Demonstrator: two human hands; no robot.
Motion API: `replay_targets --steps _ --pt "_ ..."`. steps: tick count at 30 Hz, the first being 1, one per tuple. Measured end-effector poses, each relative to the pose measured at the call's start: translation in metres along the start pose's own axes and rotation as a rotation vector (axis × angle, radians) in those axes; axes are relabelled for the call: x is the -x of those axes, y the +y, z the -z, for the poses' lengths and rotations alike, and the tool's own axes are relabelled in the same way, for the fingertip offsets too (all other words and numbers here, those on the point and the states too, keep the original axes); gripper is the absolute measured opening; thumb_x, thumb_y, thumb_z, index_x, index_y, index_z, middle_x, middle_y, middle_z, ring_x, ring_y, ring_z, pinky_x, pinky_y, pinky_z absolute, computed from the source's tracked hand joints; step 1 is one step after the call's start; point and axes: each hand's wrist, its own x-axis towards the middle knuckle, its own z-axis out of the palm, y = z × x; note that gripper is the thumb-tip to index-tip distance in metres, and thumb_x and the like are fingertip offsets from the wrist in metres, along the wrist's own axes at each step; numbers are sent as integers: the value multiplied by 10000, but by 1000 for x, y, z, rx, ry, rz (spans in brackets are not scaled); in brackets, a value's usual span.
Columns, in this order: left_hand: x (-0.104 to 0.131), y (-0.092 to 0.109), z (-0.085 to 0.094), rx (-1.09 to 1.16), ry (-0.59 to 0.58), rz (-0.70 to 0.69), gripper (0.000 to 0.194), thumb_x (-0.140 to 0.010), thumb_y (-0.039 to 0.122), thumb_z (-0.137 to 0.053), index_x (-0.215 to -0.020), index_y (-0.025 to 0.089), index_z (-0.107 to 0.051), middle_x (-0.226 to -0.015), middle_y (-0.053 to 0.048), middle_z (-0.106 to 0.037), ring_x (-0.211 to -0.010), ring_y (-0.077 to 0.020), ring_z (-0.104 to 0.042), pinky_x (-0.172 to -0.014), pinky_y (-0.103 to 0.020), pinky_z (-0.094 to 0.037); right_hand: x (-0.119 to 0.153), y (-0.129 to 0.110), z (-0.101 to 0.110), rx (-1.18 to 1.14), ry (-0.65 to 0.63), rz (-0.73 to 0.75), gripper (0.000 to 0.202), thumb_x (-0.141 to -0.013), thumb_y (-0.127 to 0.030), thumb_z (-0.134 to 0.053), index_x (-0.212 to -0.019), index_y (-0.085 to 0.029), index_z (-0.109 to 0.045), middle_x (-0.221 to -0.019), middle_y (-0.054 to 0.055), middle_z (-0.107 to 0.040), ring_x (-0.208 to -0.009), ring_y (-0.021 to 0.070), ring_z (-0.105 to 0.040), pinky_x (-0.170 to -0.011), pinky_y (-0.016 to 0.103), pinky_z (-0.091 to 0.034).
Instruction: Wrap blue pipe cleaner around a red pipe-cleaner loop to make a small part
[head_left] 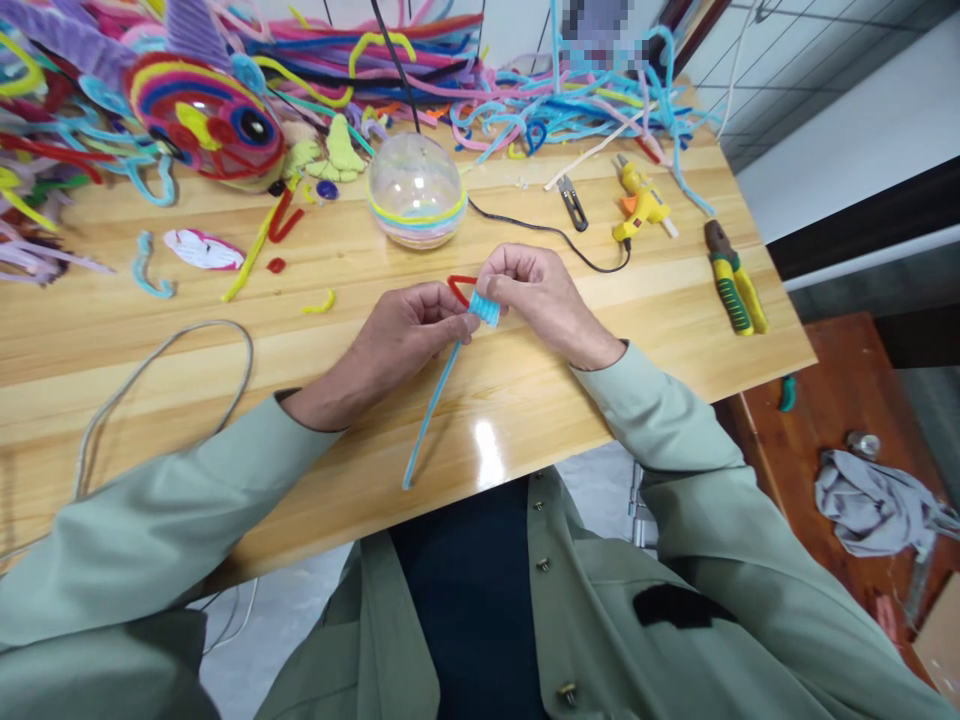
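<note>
Both hands meet over the middle of the wooden table point(360, 390). My left hand point(409, 325) pinches a light blue pipe cleaner point(433, 415) between thumb and fingers; its straight tail slants down toward the table's front edge. The upper part of it is folded into a small zigzag patch between the hands. My right hand point(529, 290) is closed on the right side of that folded patch. A bent red pipe cleaner point(459, 284) sticks out at the top between the hands; which hand holds it is hidden. Beyond the hands stands a clear plastic ball point(416, 190) with yellow, blue and pink bands.
A colourful decorated head point(206, 125) stands back left, beside heaped pipe cleaners point(442, 60). Thread snips point(573, 204), a yellow glue gun point(641, 205) with a black cord, and pliers point(733, 280) lie to the right. A pale cable point(161, 355) loops at left.
</note>
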Motion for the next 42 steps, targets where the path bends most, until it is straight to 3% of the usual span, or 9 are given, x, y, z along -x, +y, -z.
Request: replay_targets --steps 4,8,15,20,24,31,42 --pt "-1 -2 -1 29 -7 -43 482 -857 705 -957 -819 268 -758 -687 1 -646 -707 -193 -572 -606 -341 -399 0 2 0 -14 -19 23 171 -928 -209 -805 -805 -211 -686 -751 -33 -682 -681 113 -569 -672 245 -504" --pt "-4 -7 0 70 0 -74 445 -868 642 -975 -781 264 -756 -654 14 -608 -629 -166 -514 -575 -336 -370 -1 3 2 -21 -44 22 196 -949 -261 -833 -820 -203 -697 -753 -27 -692 -690 111 -581 -670 239 -498" --pt "-5 -12 1 55 13 -49 277 -911 433 -920 -777 262 -749 -679 13 -635 -625 -165 -523 -583 -339 -382 -3 3 11 -42 -59 44 416 -1000 -558 -888 -839 -216 -714 -782 -13 -697 -745 139 -600 -684 262 -487" --pt "-6 -14 2 25 9 -55 223 -905 380 -873 -775 251 -745 -701 7 -657 -659 -167 -542 -594 -328 -384 -1 0 15 28 -153 37 486 -954 -646 -925 -831 -211 -748 -783 -12 -705 -769 148 -596 -713 282 -474" --pt "-5 -13 3 -6 -16 -42 206 -897 364 -877 -785 240 -756 -721 7 -656 -653 -156 -525 -603 -326 -379 0 1 14 54 -199 18 497 -924 -650 -954 -815 -205 -760 -775 -6 -725 -758 149 -599 -697 288 -443" --pt "-5 -8 4 94 -55 -6 219 -951 388 -838 -803 251 -755 -695 8 -629 -612 -161 -523 -605 -348 -409 -1 3 15 30 -154 30 491 -942 -633 -941 -791 -208 -747 -763 -5 -732 -728 143 -589 -678 285 -444" --pt "-4 -10 3 49 -26 -37 146 -899 342 -845 -801 247 -792 -722 8 -664 -654 -161 -536 -625 -333 -428 -2 4 13 26 -204 12 415 -990 -531 -904 -801 -211 -720 -746 -19 -722 -741 142 -612 -677 272 -446"
